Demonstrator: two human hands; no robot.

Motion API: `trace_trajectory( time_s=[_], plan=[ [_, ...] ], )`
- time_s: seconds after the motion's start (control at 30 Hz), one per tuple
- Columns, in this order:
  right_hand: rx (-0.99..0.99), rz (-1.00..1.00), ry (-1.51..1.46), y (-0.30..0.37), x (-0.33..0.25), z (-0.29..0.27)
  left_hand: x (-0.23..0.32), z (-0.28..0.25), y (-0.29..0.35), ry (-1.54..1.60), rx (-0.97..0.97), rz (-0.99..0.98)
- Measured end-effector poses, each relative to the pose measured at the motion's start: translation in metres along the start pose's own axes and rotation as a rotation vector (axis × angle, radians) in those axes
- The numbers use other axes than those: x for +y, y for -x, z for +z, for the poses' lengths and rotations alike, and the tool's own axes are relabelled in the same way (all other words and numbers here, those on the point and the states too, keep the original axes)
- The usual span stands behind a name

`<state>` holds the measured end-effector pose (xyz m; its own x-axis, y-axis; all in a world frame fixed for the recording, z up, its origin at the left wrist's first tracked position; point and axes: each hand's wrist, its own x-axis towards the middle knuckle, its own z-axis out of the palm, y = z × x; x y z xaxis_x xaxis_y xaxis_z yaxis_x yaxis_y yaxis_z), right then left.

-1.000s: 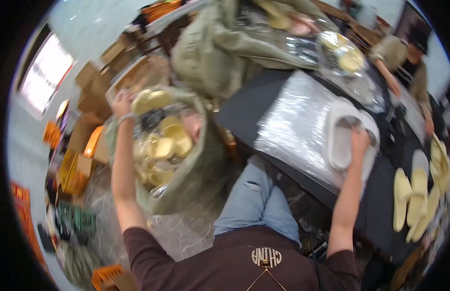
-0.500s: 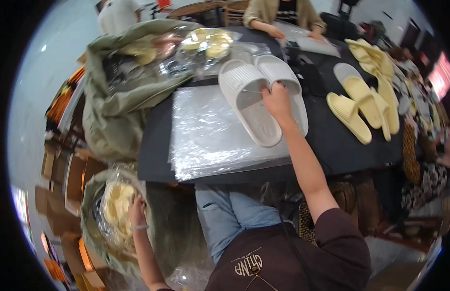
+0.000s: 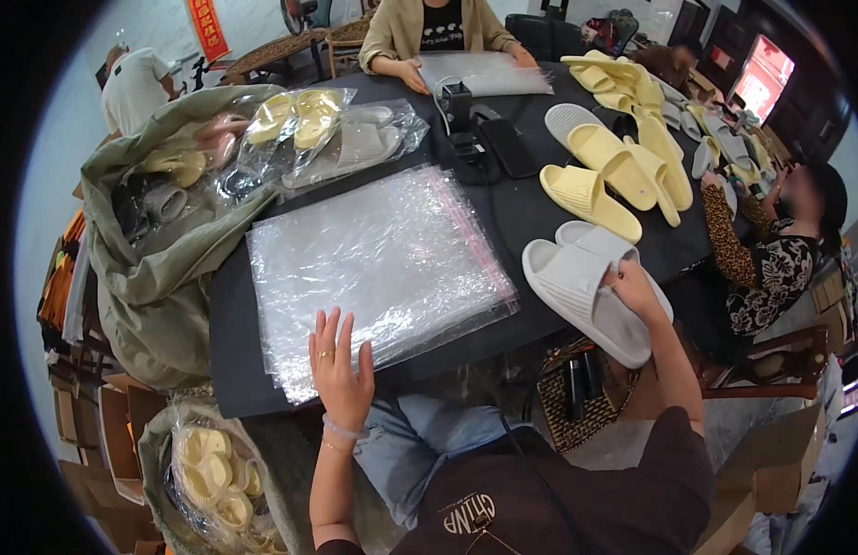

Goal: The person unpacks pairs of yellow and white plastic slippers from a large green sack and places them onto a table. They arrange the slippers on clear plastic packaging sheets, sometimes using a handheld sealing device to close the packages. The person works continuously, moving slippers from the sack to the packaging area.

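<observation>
My right hand (image 3: 637, 289) grips a pair of light grey slide sandals (image 3: 577, 277) by the inner straps, at the table's near right edge. Its fingertips are partly hidden inside the straps. My left hand (image 3: 340, 365), fingers stretched and spread, is over the near edge of a stack of clear plastic bags (image 3: 373, 264) with a pink strip along one side. Whether it touches the bags I cannot tell. Yellow slide sandals (image 3: 591, 199) lie just beyond the grey pair.
A green sack (image 3: 123, 277) of bagged sandals stands left of the black table (image 3: 239, 356). Below it, another sack (image 3: 156, 453) holds yellow bagged sandals (image 3: 216, 476). A black phone (image 3: 507, 146) lies mid-table. Across, a person (image 3: 443, 37) handles clear bags; another person (image 3: 790, 240) sits right.
My right hand has carried the grey sandals off the bag stack toward the near right. My left hand has left the lower sack and come up to the bags. The view has shifted.
</observation>
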<state>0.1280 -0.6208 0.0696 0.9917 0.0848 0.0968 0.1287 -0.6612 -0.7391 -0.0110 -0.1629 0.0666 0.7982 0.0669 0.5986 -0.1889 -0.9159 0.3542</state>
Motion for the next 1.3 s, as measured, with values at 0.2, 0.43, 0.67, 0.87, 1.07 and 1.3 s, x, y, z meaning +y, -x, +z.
trace_trajectory(
  time_s=[0.2,0.43,0.67,0.87,1.07,1.3],
  plan=[
    [0.338,-0.015,0.282,-0.053,0.059,-0.005,-0.018,0.048,-0.002,-0.182,-0.13,-0.094],
    [0.614,0.326,0.641,-0.173,0.098,-0.027,-0.019,0.05,-0.008,-0.134,-0.167,-0.149],
    [0.636,0.532,0.841,-0.223,0.098,-0.026,-0.016,0.048,-0.009,-0.128,-0.165,-0.172],
    [0.48,0.378,0.797,-0.249,0.141,-0.035,-0.017,0.044,-0.005,-0.151,-0.138,-0.188],
    [0.595,0.22,0.411,-0.235,0.117,-0.058,-0.018,0.045,-0.005,-0.111,-0.105,-0.203],
    [0.304,-0.405,-0.092,-0.163,-0.091,0.042,-0.021,0.045,0.0,-0.12,-0.077,-0.185]
  ],
)
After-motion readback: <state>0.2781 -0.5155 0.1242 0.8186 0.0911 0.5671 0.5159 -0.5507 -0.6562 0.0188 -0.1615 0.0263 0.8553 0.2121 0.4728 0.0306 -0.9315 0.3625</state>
